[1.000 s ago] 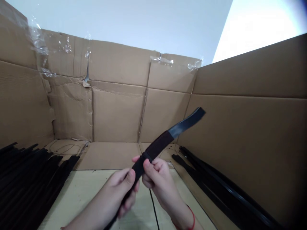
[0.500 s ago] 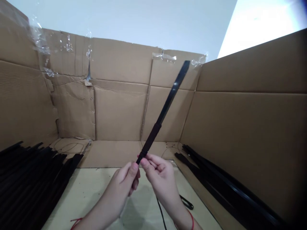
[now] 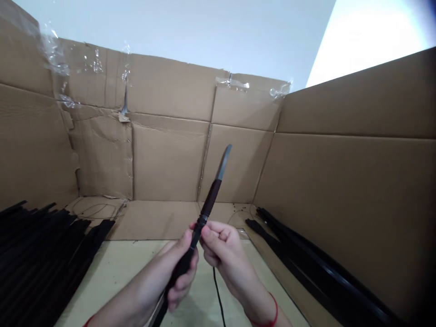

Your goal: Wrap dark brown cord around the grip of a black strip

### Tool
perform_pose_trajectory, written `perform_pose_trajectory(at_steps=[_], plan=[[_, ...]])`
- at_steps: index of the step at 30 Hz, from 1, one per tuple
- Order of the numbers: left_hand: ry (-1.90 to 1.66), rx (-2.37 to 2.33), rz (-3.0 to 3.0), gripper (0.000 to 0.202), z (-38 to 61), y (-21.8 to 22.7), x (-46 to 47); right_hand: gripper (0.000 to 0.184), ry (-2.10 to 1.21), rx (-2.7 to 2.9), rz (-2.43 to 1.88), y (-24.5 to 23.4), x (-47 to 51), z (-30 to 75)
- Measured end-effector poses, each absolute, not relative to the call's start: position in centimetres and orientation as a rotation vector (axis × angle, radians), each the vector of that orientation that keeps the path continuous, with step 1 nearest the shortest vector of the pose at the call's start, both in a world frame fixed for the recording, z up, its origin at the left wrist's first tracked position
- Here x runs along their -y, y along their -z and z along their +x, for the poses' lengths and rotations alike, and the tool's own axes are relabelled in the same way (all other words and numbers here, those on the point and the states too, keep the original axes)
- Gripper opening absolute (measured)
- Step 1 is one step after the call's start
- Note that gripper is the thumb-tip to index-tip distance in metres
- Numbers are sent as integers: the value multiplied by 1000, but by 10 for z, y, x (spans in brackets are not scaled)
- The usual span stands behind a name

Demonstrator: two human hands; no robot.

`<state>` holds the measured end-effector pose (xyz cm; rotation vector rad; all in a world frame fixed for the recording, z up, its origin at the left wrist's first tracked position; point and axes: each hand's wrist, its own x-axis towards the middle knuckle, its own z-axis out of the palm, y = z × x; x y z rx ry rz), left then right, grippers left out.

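Note:
A long, thin black sword-like piece is held up at a slant between my hands. Its narrow tip points away and up to the right, above a dark brown sleeve-like section and a ridged collar. My left hand is closed around the black lower shaft, which runs down past the palm to the bottom edge. At the collar, my right hand pinches with thumb and fingers; the fingertips behind are partly hidden. A thin black cord hangs beneath the right hand; where it attaches is hidden.
Tall cardboard walls patched with clear tape enclose the pale work surface. Many long black pieces are stacked along the left. More long black pieces lie by the right wall.
The piece's far end has dropped and looks shorter, while more shaft shows below my left hand. My left fingers now wrap the shaft. A black loop by my right wrist is out of sight.

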<state>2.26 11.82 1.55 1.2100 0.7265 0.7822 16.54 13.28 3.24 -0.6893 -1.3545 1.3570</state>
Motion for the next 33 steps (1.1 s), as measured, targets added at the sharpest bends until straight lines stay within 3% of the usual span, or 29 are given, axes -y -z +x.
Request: perform_pose_trajectory(at_steps=[3, 6, 8, 10, 12, 15, 17, 23, 28, 33], plan=[[-1061, -831, 1382, 54, 23, -20, -115, 41, -1248, 1305, -741, -32, -134, 166], [-854, -708, 1191, 59, 24, -22, -115, 40, -1379, 1373, -667, -34, -129, 165], [-725, -604, 1106, 61, 23, -22, -118, 41, -1287, 1420, -698, -36, -125, 165], [-861, -657, 1214, 60, 22, -20, -122, 42, -1114, 1416, -757, -37, -123, 166], [-1066, -795, 1347, 60, 20, -19, -124, 39, -1143, 1398, -738, -37, -122, 167], [-786, -753, 1191, 62, 18, -19, -121, 38, -1407, 1427, -581, -39, -121, 167], [-574, -629, 1093, 67, 19, -18, -118, 35, -1380, 1434, -568, -40, -118, 165], [-1217, -907, 1477, 51, 24, -16, -114, 34, -1136, 1322, -660, -39, -115, 154], [-623, -716, 1230, 69, 17, -21, -116, 36, -1170, 1434, -698, -41, -117, 157], [-1055, -955, 1483, 51, 22, -21, -112, 39, -1153, 1327, -763, -37, -120, 157]])
